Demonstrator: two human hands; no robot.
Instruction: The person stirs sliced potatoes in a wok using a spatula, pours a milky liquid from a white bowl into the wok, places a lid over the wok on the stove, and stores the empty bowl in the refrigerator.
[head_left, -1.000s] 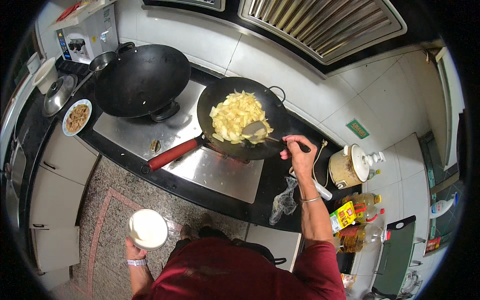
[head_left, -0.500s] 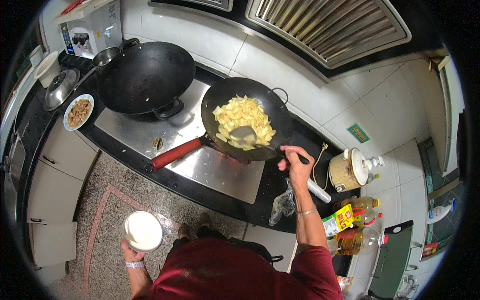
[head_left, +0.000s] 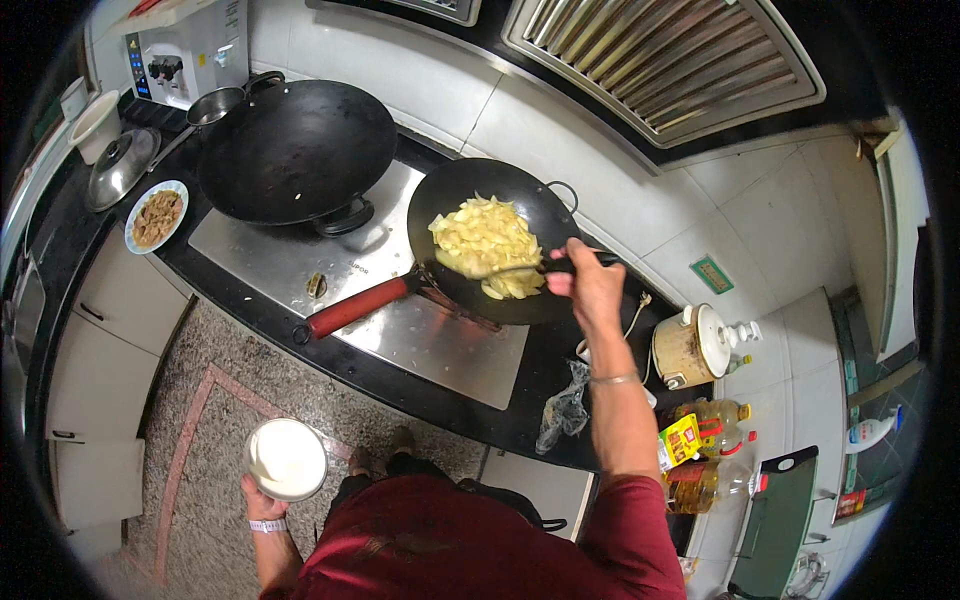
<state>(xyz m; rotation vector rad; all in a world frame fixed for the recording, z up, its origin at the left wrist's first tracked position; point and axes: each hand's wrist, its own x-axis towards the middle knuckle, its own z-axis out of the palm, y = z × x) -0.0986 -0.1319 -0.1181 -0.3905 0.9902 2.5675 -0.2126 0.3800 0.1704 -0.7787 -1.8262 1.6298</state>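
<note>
My right hand (head_left: 592,285) is closed round the black handle of a spatula (head_left: 522,268), whose working end is sunk among pale yellow chopped pieces of food (head_left: 485,235). These lie in a dark wok (head_left: 552,200) on the steel stove top. The wok's long red handle (head_left: 358,306) points to the near left, and neither hand touches it. Low at the left, over the floor, my left hand (head_left: 262,502) grips a round bowl (head_left: 321,474) from its side. Something smooth and white shows inside that bowl.
A larger black wok (head_left: 300,150) stands at the left, with a plate of cooked food (head_left: 157,217) beside it. To the right are a crumpled plastic bag (head_left: 566,408), a cream electric pot (head_left: 684,347) and oil bottles (head_left: 700,487). The range hood (head_left: 670,70) hangs above.
My right hand has moved up and toward the wok, turning the spatula and shifting the food. The white bowl in my left hand stays almost where it was.
</note>
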